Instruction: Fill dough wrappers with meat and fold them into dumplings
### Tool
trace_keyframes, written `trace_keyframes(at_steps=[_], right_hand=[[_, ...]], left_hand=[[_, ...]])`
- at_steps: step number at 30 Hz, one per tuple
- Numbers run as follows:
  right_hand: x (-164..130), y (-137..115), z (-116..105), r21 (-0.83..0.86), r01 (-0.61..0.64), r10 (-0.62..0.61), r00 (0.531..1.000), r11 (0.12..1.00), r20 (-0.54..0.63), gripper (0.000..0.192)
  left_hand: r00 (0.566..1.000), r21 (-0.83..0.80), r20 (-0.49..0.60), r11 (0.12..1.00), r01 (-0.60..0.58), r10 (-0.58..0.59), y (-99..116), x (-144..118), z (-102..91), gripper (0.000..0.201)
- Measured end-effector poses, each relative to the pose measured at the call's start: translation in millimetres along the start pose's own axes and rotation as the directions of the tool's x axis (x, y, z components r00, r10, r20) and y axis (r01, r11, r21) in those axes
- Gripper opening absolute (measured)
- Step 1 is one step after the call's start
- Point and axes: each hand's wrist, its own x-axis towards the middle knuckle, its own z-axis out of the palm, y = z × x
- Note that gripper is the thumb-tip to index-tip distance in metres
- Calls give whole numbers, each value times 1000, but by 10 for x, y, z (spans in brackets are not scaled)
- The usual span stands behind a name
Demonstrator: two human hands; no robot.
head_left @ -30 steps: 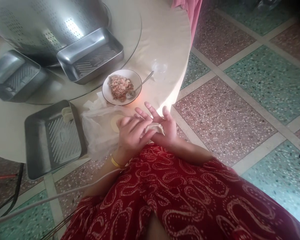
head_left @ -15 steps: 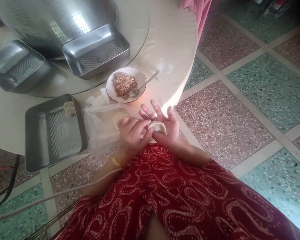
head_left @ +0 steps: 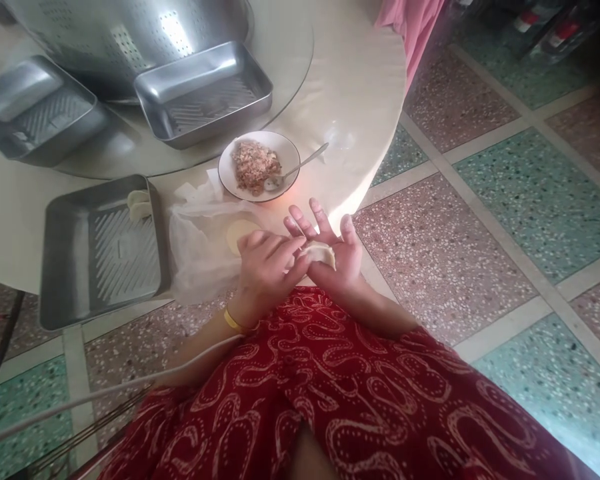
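A pale folded dumpling (head_left: 321, 253) rests in my right hand (head_left: 344, 264), palm up, with the thumb along it and the other fingers spread. My left hand (head_left: 266, 268), a yellow band at its wrist, pinches the dumpling's left end between thumb and fingers. Part of the dumpling is hidden behind those fingers. Just beyond my hands stands a white bowl (head_left: 289, 155) of minced filling (head_left: 254, 165), a metal spoon (head_left: 307, 160) leaning in it. A round dough wrapper (head_left: 240, 235) lies on a clear plastic bag (head_left: 195, 250) beside my left hand.
Dumplings (head_left: 139, 205) sit in the far right corner of a grey metal tray (head_left: 67, 260) at the table's left edge. Two more metal trays and a large perforated steel pot (head_left: 130, 40) stand farther back. A white cable (head_left: 115, 387) crosses near my left forearm.
The view has shifted slightly, so my hands and the bowl appear a little farther right. Both hands keep the same hold on the dumpling.
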Motion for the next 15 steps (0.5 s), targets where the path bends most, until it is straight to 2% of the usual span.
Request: trace_keyframes(at_steps=[3,9,15], right_hand=[[5,-6,11,-7,29,-29,1000,1000,-5,55],[27,9,11,-34,36,-36,999,999,6,56],[16,-10,13,-42,33,-33,999,999,6,56]], left_hand=[[999,39,-14,998,39,-38,-22,-42,-15,6],[991,-14,107,997,80,-78,-57,-121,4,20],[993,-43,63,993,106,-103,-88,-90,-32,16]])
